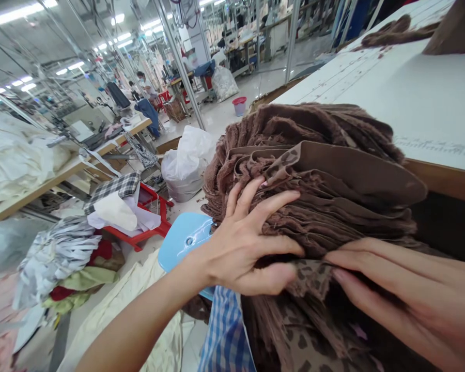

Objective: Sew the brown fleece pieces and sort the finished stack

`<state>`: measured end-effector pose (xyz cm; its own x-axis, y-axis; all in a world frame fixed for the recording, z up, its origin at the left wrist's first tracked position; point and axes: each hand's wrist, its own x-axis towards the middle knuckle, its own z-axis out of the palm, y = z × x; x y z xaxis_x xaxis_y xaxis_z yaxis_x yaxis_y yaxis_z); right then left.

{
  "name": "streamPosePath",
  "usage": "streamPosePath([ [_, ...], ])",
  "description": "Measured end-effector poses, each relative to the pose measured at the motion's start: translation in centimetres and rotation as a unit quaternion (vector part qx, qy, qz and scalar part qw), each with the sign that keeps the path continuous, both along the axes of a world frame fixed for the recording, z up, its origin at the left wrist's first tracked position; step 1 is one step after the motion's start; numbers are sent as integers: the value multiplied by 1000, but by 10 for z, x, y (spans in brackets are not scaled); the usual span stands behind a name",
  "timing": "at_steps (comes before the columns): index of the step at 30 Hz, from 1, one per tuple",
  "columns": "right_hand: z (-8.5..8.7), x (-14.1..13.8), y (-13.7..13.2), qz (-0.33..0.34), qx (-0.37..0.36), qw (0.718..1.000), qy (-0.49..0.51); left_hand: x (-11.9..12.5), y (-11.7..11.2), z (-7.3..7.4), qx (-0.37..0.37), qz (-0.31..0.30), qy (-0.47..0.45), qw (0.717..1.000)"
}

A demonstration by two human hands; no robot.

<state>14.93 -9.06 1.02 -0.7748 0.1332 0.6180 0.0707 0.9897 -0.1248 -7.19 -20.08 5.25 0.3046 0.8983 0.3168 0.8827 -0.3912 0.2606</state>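
Note:
A thick stack of brown fleecy fabric pieces (333, 206) with frayed edges lies in front of me, some faces showing a dark spotted print. My left hand (256, 240) rests on the near side of the stack, fingers spread and bent over the layers, thumb apart from them. At the lower layers my right hand (399, 284) pinches the edge of a spotted brown fabric piece (313, 276) between thumb and fingers. More brown layers hang below, partly in shadow. Blue-and-white checked cloth (225, 330) shows under my left wrist.
A white table (430, 98) with brown scraps stands at the right. Left of the stack are a light-blue stool (182, 240), a red stool (155, 222) carrying cloth, and a white sack (188, 165). Fabric heaps (58, 258) cover the floor. A person (145, 85) sits far back.

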Motion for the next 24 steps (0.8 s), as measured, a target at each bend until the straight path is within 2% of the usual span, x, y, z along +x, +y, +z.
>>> streamPosePath([
  [6,9,-15,0,-10,-57,998,40,4,4,-13,99,22,26,995],
  [10,4,-1,-6,-58,-90,991,79,7,5,-21,134,27,36,990],
  [14,-7,17,-12,-108,-119,983,86,8,5,-21,149,33,19,988],
  [19,-10,18,-13,-132,-132,980,73,5,4,-13,96,-10,7,995],
  [21,-6,12,-11,-116,-129,982,71,2,3,-8,62,-18,13,998],
  [24,2,3,-6,-56,-111,990,65,-4,2,5,-13,-37,26,999],
])
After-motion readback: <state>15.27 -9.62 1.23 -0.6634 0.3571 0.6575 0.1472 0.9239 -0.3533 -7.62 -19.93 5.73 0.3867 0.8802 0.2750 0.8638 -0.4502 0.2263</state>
